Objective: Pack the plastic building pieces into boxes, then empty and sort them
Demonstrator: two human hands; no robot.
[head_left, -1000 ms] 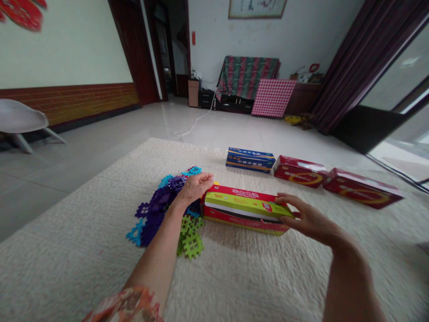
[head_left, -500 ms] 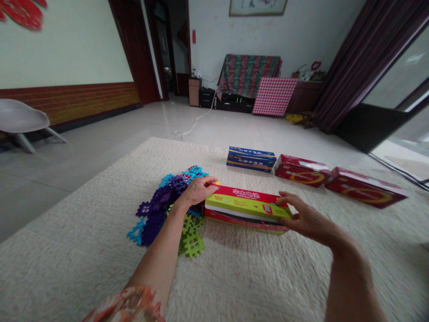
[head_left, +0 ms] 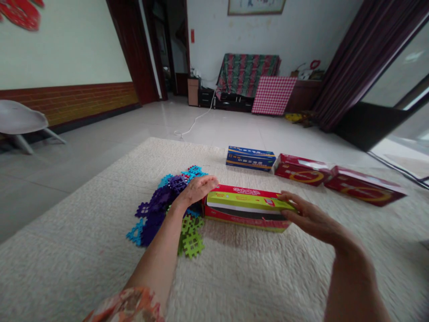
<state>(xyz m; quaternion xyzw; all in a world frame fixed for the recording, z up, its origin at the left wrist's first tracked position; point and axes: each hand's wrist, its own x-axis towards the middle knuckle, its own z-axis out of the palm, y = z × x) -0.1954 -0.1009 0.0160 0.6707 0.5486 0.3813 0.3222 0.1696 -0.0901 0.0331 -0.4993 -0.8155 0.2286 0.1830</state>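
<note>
A long red and yellow-green box (head_left: 246,206) lies on a cream rug (head_left: 234,268), its lid flap partly raised. My left hand (head_left: 197,188) rests on the box's left end with the fingers curled over its top corner. My right hand (head_left: 310,219) holds the right end, thumb on the lid flap and fingers along the side. Just left of the box is a heap of flat plastic lattice pieces (head_left: 161,208) in purple, teal and green, partly hidden by my left forearm.
Further back on the rug lie a blue box (head_left: 250,158) and two red boxes (head_left: 301,169), (head_left: 363,185) in a row. A white cable (head_left: 194,120) crosses the tiled floor. A white chair (head_left: 23,123) stands at the left wall, a covered cabinet (head_left: 246,76) at the back.
The lid flap of the red and yellow-green box has tipped further up toward flat. My left hand shifted slightly on the left end; my right hand stayed on the right end.
</note>
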